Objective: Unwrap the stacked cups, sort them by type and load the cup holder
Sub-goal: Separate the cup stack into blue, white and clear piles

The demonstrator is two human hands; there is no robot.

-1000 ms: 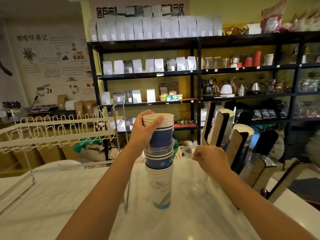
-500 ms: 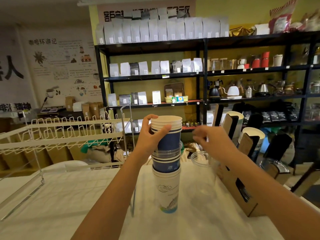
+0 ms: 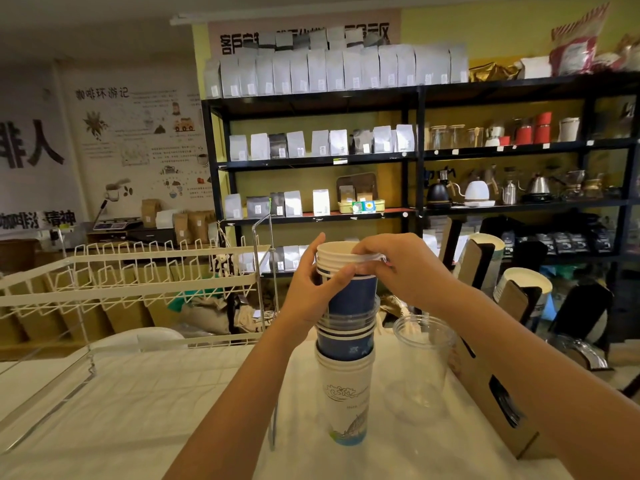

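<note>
A mixed stack of cups (image 3: 346, 348) stands upright on the white table (image 3: 138, 410): a white printed paper cup at the bottom, blue paper cups and a clear plastic cup above it. My left hand (image 3: 313, 289) grips the stack's upper left side. My right hand (image 3: 398, 268) pinches the rim of the top cup (image 3: 334, 254) from the right. A single clear plastic cup (image 3: 420, 358) stands on the table just right of the stack. The cardboard cup holder (image 3: 491, 386) runs along the right, with white cup stacks (image 3: 526, 282) in its slots.
A white wire rack (image 3: 131, 271) stands at the left, its thin metal post (image 3: 258, 271) close to my left arm. Black shelves (image 3: 415, 154) with bags, kettles and jars fill the wall behind.
My right hand has left the single clear cup on the table and risen to the top rim of the stack. My left hand has kept its hold on the stack.
</note>
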